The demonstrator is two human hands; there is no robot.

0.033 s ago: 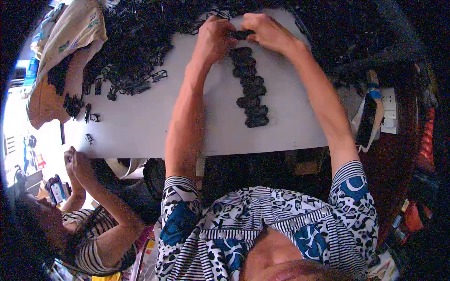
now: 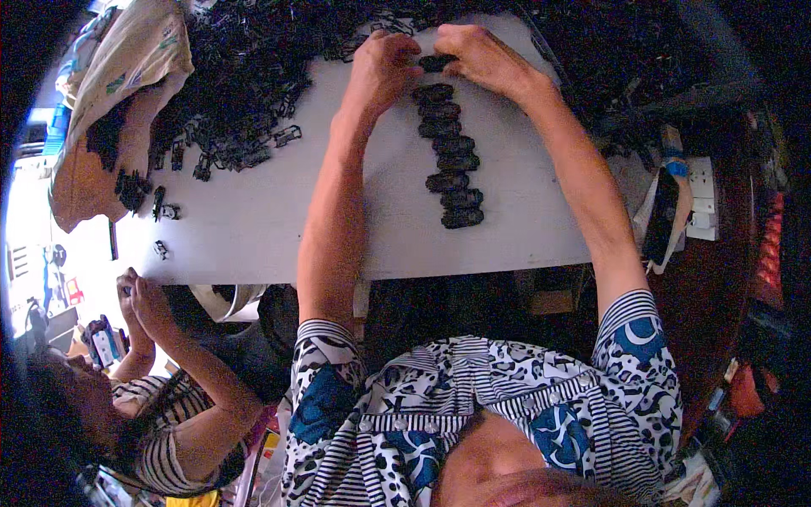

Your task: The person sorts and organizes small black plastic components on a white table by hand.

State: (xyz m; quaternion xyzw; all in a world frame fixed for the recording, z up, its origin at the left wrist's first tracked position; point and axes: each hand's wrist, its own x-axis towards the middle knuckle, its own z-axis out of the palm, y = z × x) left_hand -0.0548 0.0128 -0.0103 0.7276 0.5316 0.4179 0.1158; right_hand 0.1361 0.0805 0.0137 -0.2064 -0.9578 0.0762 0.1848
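Note:
My right hand (image 2: pixel 494 63) is at the far end of the white table, its thumb and fingers closed on a small black plastic part (image 2: pixel 435 63). Just left of that part is my left hand (image 2: pixel 384 66), thumb and fingers apart with nothing visible between them. Toward me from both hands, a staggered row of similar black plastic parts (image 2: pixel 454 145) lies on the table, the pieces side by side and close together. Their fine detail is too dark to make out.
A large heap of black plastic parts (image 2: pixel 245 93) spreads over the far left of the table (image 2: pixel 245 245). An open sack (image 2: pixel 127 76) stands at the left. Power sockets (image 2: pixel 703 198) are at the right edge. At the left, another person's hands (image 2: pixel 139 300) are raised by the table edge.
My left hand has drawn slightly left, away from the black plastic part, and its fingers have opened. The right hand stays in place on the part.

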